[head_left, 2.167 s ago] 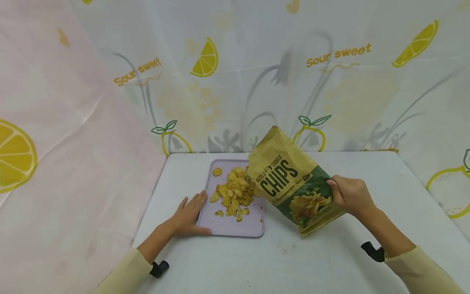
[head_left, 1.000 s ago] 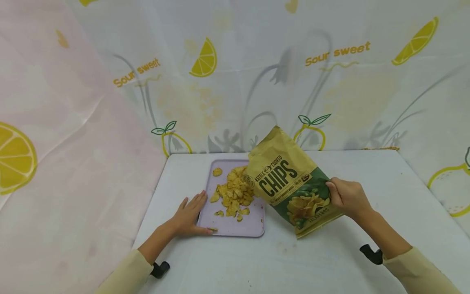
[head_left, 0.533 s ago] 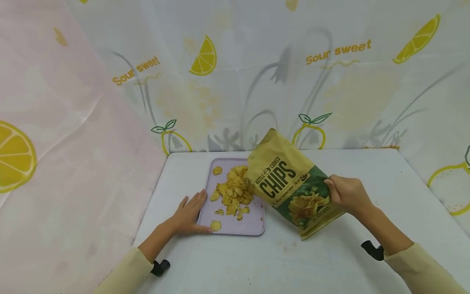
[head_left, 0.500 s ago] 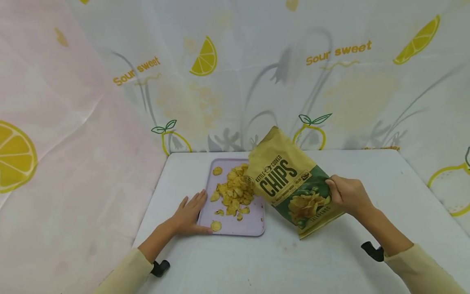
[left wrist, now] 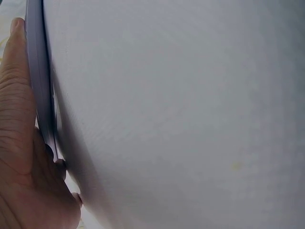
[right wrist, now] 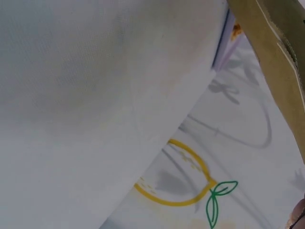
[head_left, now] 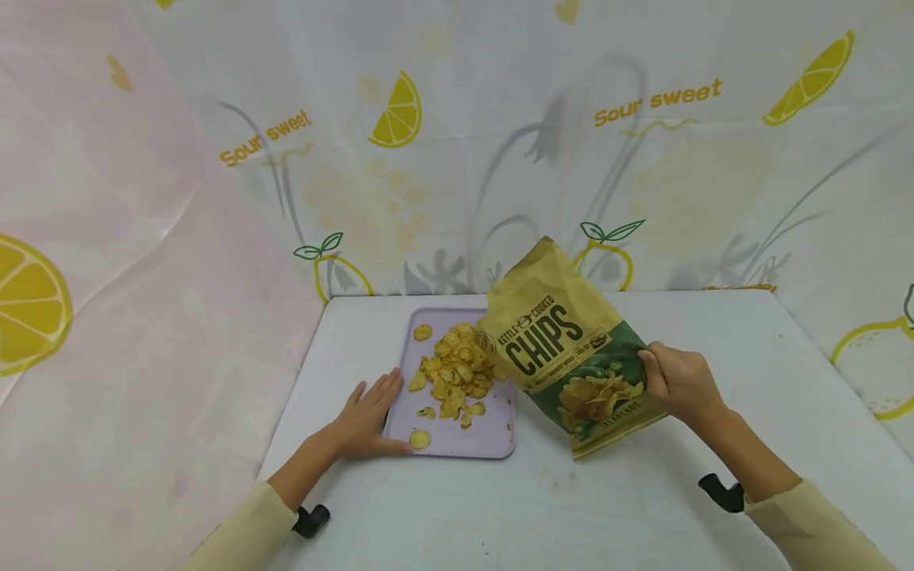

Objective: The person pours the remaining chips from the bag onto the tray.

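My right hand [head_left: 681, 385] grips the lower right side of a yellow and green chip bag [head_left: 564, 349], its thumb on the front. The bag tilts left, its upper left edge over the right side of a lilac tray [head_left: 464, 446]. A heap of potato chips [head_left: 457, 369] lies in the tray, and one loose chip [head_left: 420, 438] sits near its lower left corner. My left hand [head_left: 367, 420] rests with spread, straight fingers against the tray's left edge; the left wrist view shows the thumb [left wrist: 16, 95] along the rim. The bag's mouth is hidden in the head view.
The tray stands on a white table [head_left: 607, 515]. Behind it hangs a lemon-print cloth [head_left: 457, 159], and a pink cloth [head_left: 143, 333] hangs at the left. A black wrist strap piece [head_left: 721, 493] shows below the right forearm, another [head_left: 312, 521] by the left.
A loose chip has come to lie at the tray's lower left, by the left thumb. The bag's top has just risen slightly and the heap has shifted. The left hand stays put.
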The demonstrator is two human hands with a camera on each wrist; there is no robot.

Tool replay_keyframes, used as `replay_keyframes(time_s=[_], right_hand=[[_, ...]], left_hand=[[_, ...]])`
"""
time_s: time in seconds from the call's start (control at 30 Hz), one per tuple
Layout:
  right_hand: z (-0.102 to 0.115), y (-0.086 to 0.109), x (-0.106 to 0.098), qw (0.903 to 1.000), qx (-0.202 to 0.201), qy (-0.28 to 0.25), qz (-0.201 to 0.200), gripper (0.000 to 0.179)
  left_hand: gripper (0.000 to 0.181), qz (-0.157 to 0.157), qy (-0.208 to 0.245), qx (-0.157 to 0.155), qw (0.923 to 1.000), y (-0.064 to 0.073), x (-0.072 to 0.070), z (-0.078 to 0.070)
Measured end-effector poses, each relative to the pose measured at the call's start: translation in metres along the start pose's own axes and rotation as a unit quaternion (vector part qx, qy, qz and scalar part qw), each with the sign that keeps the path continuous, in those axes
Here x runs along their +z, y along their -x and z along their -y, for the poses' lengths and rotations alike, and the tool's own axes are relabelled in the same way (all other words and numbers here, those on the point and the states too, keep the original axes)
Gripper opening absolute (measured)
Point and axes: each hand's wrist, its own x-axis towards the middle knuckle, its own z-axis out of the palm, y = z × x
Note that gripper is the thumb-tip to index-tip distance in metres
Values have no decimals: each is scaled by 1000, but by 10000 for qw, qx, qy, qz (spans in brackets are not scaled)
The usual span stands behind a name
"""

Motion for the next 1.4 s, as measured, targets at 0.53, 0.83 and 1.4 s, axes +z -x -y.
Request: replay_keyframes(time_s=[0.53, 0.83, 1.4], right_hand=[[8, 18, -2, 9972, 448, 284, -524, 54], [22, 17, 9, 9916, 549, -67, -1167, 56], [60, 2, 26, 9545, 1358, -804, -2530, 60]], left_hand=[[131, 29, -123, 53, 9999, -3, -2, -2], [67, -1428, 1578, 699, 9746, -21, -40, -68], [77, 1353, 6317, 864, 7584, -60, -23, -186]])
